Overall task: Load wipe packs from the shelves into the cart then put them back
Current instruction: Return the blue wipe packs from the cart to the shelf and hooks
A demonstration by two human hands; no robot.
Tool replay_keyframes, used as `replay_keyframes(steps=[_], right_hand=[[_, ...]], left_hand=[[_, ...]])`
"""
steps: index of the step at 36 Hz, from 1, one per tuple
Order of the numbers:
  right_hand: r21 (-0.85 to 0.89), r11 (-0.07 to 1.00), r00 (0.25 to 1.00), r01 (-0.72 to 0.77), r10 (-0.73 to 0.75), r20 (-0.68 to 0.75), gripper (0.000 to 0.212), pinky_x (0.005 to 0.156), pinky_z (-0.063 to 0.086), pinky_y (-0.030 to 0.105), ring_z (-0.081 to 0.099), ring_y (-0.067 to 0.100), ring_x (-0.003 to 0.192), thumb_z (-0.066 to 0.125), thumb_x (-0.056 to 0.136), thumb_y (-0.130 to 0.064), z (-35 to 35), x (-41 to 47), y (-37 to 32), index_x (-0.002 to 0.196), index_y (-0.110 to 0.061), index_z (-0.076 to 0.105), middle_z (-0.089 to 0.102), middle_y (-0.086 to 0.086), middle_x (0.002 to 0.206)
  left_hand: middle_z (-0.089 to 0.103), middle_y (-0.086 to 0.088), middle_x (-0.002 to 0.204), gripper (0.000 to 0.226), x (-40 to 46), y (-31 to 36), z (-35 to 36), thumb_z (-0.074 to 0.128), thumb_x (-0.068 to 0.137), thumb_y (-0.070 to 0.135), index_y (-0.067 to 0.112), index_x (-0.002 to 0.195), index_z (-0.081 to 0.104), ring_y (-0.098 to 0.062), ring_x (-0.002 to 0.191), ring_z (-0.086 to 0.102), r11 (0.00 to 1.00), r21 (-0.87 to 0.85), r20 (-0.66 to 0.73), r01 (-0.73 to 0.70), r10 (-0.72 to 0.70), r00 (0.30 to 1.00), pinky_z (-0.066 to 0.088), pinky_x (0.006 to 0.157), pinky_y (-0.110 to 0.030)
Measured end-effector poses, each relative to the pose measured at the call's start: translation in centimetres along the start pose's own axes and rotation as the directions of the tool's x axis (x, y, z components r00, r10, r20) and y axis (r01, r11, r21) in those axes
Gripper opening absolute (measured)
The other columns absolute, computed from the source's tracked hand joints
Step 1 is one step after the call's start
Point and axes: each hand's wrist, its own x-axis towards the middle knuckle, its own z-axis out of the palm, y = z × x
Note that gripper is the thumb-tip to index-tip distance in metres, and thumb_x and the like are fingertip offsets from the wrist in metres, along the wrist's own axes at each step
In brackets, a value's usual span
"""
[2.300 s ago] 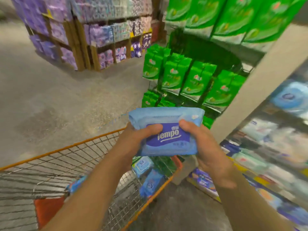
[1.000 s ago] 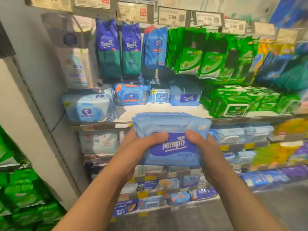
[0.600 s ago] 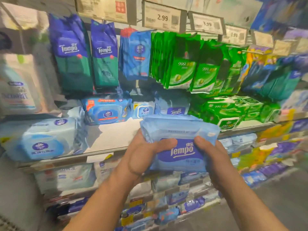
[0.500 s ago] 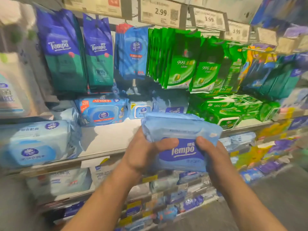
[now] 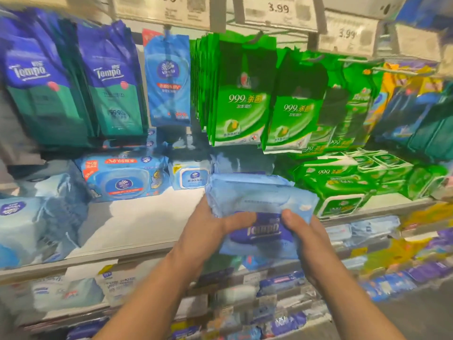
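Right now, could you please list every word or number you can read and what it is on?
"Tempo": light blue wipe pack held in both hands.
"Tempo": two hanging blue-green packs.
"999": hanging green packs.
"999": stacked green packs.
"3.99": two price tags.
Smaller print: too blurred.

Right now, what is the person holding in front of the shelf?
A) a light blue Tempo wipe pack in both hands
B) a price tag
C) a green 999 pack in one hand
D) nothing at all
A: the left hand and the right hand both grip the light blue Tempo wipe pack, thumbs on its front, held before the white shelf.
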Motion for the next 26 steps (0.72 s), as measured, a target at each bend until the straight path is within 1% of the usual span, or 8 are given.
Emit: replay_keyframes(steps=[4, 8, 11, 13, 15, 18, 23, 26], right_hand=[[-0.045, 0.999, 0.999, 0.01, -0.008, 0.043, 0.065, 0.086, 0.058, 0.049, 0.071, 0.029, 0.1, 0.077, 0.056, -0.044, -1.5, 3.2, 0.2, 0.115, -0.019, 0.068, 0.077, 0.0, 0.103], [-0.011, 0.999, 0.985, -0.052, 0.053, 0.166, 0.03, 0.052, 0.059, 0.032, 0.073, 0.014, 0.066, 0.069, 0.062, -0.025, -2.6, 4.8, -0.1, 0.093, -0.024, 0.068, 0.075, -0.006, 0.073], [-0.022, 1.0, 0.981, 0.001, 0.003, 0.193, 0.03, 0.068, 0.062, 0.038, 0.076, 0.02, 0.081, 0.076, 0.057, -0.036, -3.8, 5.6, 0.4, 0.086, -0.038, 0.075, 0.078, 0.0, 0.088], [-0.004, 1.0, 0.983, 0.009, -0.008, 0.183, 0.044, 0.078, 0.061, 0.044, 0.076, 0.026, 0.089, 0.08, 0.055, -0.04, -4.4, 6.2, 0.9, 0.098, -0.034, 0.072, 0.078, 0.004, 0.098], [-0.025, 0.999, 0.985, 0.027, -0.022, 0.171, 0.05, 0.072, 0.061, 0.035, 0.076, 0.022, 0.087, 0.083, 0.059, -0.035, -4.6, 6.8, 1.0, 0.105, -0.026, 0.066, 0.079, 0.0, 0.096], [-0.121, 0.991, 0.99, 0.049, -0.032, 0.139, 0.032, 0.061, 0.053, 0.013, 0.071, -0.004, 0.073, 0.072, 0.067, -0.03, -4.5, 7.2, 1.0, 0.098, -0.025, 0.063, 0.076, -0.02, 0.081], [-0.275, 0.96, 0.992, 0.057, -0.023, 0.125, 0.03, 0.06, 0.046, 0.004, 0.064, -0.017, 0.072, 0.083, 0.075, -0.041, -5.1, 7.7, 1.3, 0.095, -0.033, 0.062, 0.071, -0.022, 0.084], [-0.334, 0.94, 0.99, 0.066, -0.02, 0.138, 0.027, 0.061, 0.046, 0.004, 0.065, -0.016, 0.077, 0.079, 0.081, -0.036, -5.5, 7.3, 1.6, 0.101, -0.033, 0.061, 0.072, -0.021, 0.092]], left_hand=[[0.077, -0.014, 0.107, 0.068, 1.3, -1.4, 1.1, 0.086, 0.06, 0.013, 0.003, 0.124, 0.064, -0.024, 0.091, 0.076, 0.998, -0.003, -0.107, 0.057, -0.057, 0.993, 0.06, 0.073, -0.029], [0.079, -0.011, 0.095, 0.06, 2.4, -2.7, 2.4, 0.083, 0.06, -0.003, 0.004, 0.117, 0.065, -0.02, 0.078, 0.077, 0.996, -0.029, -0.204, 0.079, -0.083, 0.975, 0.059, 0.063, -0.026], [0.079, -0.012, 0.1, 0.063, 3.0, -3.4, 2.8, 0.079, 0.061, 0.006, 0.004, 0.122, 0.064, -0.022, 0.083, 0.077, 0.998, -0.01, -0.268, 0.063, -0.063, 0.961, 0.06, 0.066, -0.027], [0.078, -0.012, 0.107, 0.061, 3.3, -3.7, 2.9, 0.079, 0.063, 0.007, 0.009, 0.122, 0.063, -0.023, 0.091, 0.076, 0.998, 0.027, -0.265, 0.048, -0.039, 0.964, 0.06, 0.071, -0.028], [0.077, -0.012, 0.111, 0.065, 3.6, -3.9, 2.9, 0.081, 0.064, 0.009, 0.01, 0.125, 0.062, -0.024, 0.096, 0.075, 0.997, 0.057, -0.257, 0.055, -0.039, 0.966, 0.06, 0.074, -0.029], [0.075, -0.011, 0.117, 0.064, 3.8, -4.1, 2.5, 0.082, 0.069, 0.014, 0.012, 0.13, 0.06, -0.027, 0.104, 0.074, 0.992, 0.106, -0.251, 0.069, -0.041, 0.967, 0.06, 0.079, -0.031], [0.072, -0.011, 0.124, 0.069, 4.4, -4.4, 2.0, 0.082, 0.073, 0.023, 0.011, 0.136, 0.057, -0.03, 0.114, 0.07, 0.982, 0.179, -0.221, 0.061, -0.02, 0.975, 0.059, 0.093, -0.039], [0.074, -0.011, 0.121, 0.07, 4.6, -5.1, 1.3, 0.083, 0.073, 0.019, 0.005, 0.136, 0.056, -0.027, 0.11, 0.072, 0.961, 0.266, -0.191, 0.071, -0.02, 0.981, 0.059, 0.086, -0.032]])
